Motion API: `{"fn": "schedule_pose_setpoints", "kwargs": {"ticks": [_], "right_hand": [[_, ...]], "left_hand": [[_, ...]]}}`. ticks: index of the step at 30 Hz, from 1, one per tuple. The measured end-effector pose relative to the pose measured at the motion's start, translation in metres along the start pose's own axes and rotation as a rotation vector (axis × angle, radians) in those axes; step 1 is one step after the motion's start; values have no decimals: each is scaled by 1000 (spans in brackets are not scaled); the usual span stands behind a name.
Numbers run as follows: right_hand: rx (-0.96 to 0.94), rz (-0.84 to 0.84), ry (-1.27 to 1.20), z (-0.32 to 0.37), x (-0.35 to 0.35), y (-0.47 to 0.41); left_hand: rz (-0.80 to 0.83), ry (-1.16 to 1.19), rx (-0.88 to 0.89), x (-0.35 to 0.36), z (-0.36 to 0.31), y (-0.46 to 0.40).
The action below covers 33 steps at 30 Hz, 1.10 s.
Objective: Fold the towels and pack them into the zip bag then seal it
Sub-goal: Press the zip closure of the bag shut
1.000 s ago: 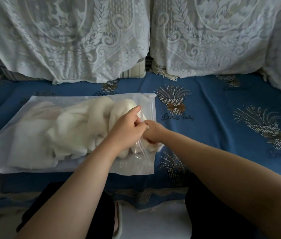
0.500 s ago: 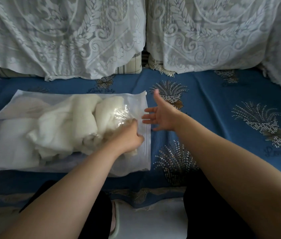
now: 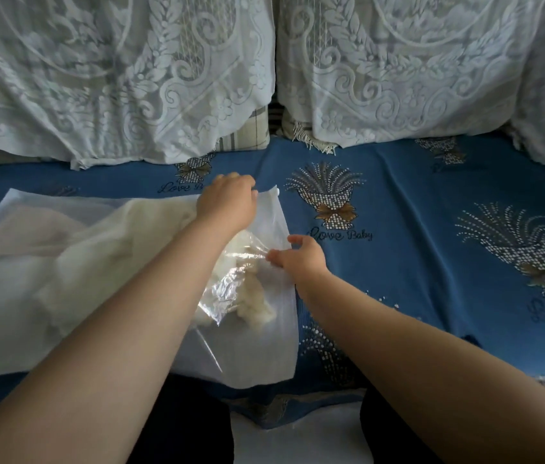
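A large frosted zip bag point(image 3: 264, 346) lies flat on the blue sofa cover, its mouth edge facing right. Cream-white towels point(image 3: 73, 262) fill it, and a bit of towel point(image 3: 254, 296) shows through the clear part near the mouth. My left hand point(image 3: 227, 202) is at the far corner of the mouth edge, fingers curled down onto the zip strip beside the white slider point(image 3: 277, 191). My right hand point(image 3: 301, 257) pinches the same edge about midway along. Whether the zip is closed I cannot tell.
The blue sofa cover point(image 3: 415, 256), printed with bouquet motifs, stretches to the right of the bag. White lace-covered cushions point(image 3: 381, 72) stand along the back. My dark-clothed knees point(image 3: 184, 423) are at the seat's front edge, with pale floor point(image 3: 294, 437) between them.
My left hand has moved from the bag's middle up to the far corner of the mouth. My right hand, open above the cover half a second ago, has come down and pinched the mouth edge.
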State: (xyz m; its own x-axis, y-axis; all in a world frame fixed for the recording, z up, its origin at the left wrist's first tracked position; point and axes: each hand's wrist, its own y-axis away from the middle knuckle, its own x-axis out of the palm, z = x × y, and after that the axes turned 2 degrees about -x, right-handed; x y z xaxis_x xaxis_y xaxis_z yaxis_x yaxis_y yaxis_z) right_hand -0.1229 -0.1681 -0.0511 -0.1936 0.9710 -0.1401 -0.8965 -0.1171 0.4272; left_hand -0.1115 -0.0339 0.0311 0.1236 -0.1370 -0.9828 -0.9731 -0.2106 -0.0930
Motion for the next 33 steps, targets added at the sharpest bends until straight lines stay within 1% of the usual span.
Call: {"fn": "schedule_pose_setpoints", "kwargs": {"ticks": [2,3,5,7,10,11,14,17,19,22,26,29,31,33], "right_hand": [[15,-1,-31,2,-6,-2],[24,8,-8,2,-9,-5],[40,37,60,7,-16,-14],[26,19,94,15,-22,-27],[-37,-68,110,31,-26,-58],[-52,-70,100,40,-24,-66],[-120,2,28,48,-22,-89],[-180,14,13,49,-25,-101],[-198,68,63,56,-29,-98],[-174,173,26,65,-35,-94],[-65,253,-12,70,-38,-87],[105,424,14,64,-32,-75],[173,487,44,56,-30,-65],[187,495,64,48,-30,-55]], "left_hand": [[189,-146,9,21,1,-37],[288,-182,-1,31,-1,-51],[437,-153,-15,49,-7,-73],[494,-101,-19,61,-14,-87],[444,9,-37,67,-21,-100],[428,70,-48,68,-22,-103],[378,229,-76,63,-19,-105],[346,377,-82,52,-14,-102],[342,420,-88,48,-16,-100],[311,466,-96,45,-23,-98],[183,427,-148,49,-27,-98],[44,353,-224,53,-25,-101],[-57,266,-219,56,-25,-103],[-138,207,-180,61,-25,-104]]}}
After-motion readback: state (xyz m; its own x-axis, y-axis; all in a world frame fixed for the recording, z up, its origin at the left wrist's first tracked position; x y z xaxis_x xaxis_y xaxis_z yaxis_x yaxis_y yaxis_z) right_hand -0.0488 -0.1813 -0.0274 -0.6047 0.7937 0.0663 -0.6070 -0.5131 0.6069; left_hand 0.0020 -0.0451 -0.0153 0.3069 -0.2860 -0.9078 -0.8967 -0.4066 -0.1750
